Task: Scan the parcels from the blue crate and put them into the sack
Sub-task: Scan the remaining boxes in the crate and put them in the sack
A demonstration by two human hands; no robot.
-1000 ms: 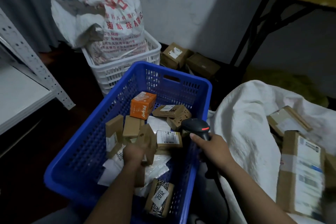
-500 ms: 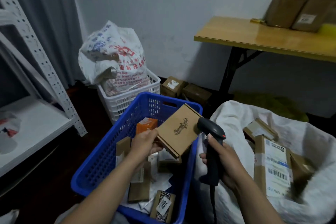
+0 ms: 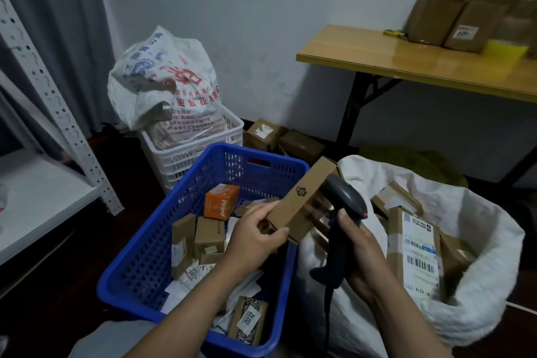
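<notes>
My left hand (image 3: pixel 255 237) grips a flat brown cardboard parcel (image 3: pixel 302 200) by its near end, held tilted above the right rim of the blue crate (image 3: pixel 139 267). My right hand (image 3: pixel 360 250) holds the dark handheld scanner (image 3: pixel 341 212) by its handle, its head right beside the parcel. The crate holds several small brown boxes, white pouches and an orange box (image 3: pixel 221 204). To the right stands the open white sack (image 3: pixel 482 241) with labelled cardboard parcels (image 3: pixel 418 256) inside.
A white crate (image 3: pixel 189 154) with a printed bag (image 3: pixel 165 87) stands behind the blue crate. A white metal shelf (image 3: pixel 43 189) is at the left. A wooden table (image 3: pixel 406 67) with cardboard boxes stands at the back right. Two boxes (image 3: pixel 279 136) lie by the wall.
My left hand picked a flat brown parcel out of the crate and lifted it to the right, turning it edge-up beside the scanner. My right hand raised the scanner. The view tilted upward.
</notes>
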